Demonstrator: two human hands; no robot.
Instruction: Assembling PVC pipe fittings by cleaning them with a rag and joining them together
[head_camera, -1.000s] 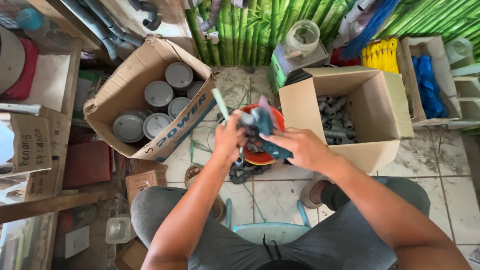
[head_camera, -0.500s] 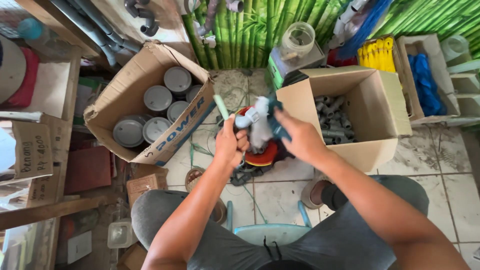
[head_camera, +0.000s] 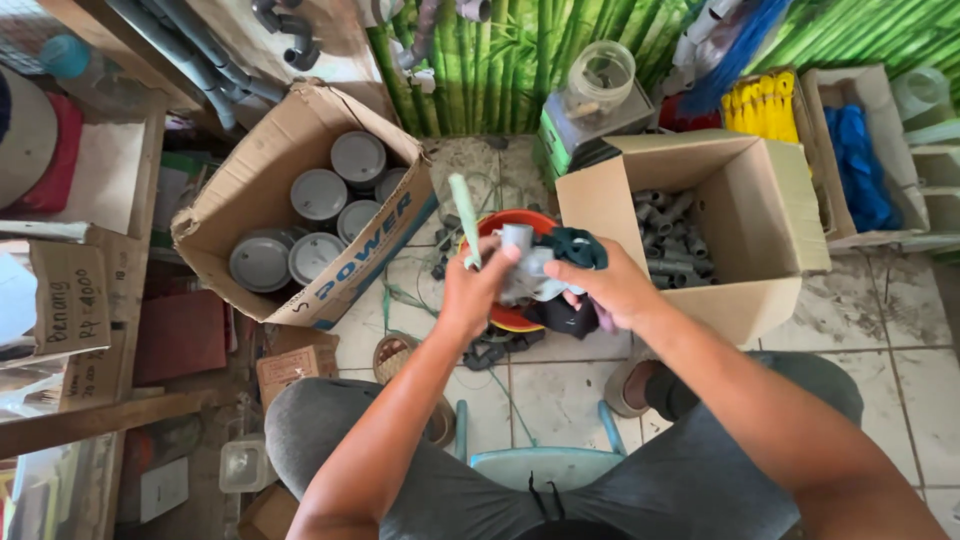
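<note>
My left hand (head_camera: 472, 290) grips a small grey pipe fitting (head_camera: 517, 240) and a pale green stick (head_camera: 464, 217) that points up from the fist. My right hand (head_camera: 608, 287) holds a crumpled cloth (head_camera: 560, 262), dark teal and pale grey, pressed against the fitting. Both hands are held together above an orange bowl (head_camera: 495, 225) on the tiled floor. Just right of the hands stands an open cardboard box (head_camera: 770, 210) with several grey pipe fittings (head_camera: 668, 232) inside.
At the left a bigger cardboard box (head_camera: 250, 190) lies tilted with several round grey caps (head_camera: 318, 195). A clear jar (head_camera: 598, 75) sits behind. Yellow (head_camera: 760, 105) and blue (head_camera: 858, 165) goods fill boxes at the right. Dark fittings (head_camera: 490, 350) lie on the floor. A teal stool (head_camera: 545, 465) is between my knees.
Both hands have shifted slightly while the right hand turns the cloth around the fitting; the cloth now covers its right side. The boxes and bowl stay in place.
</note>
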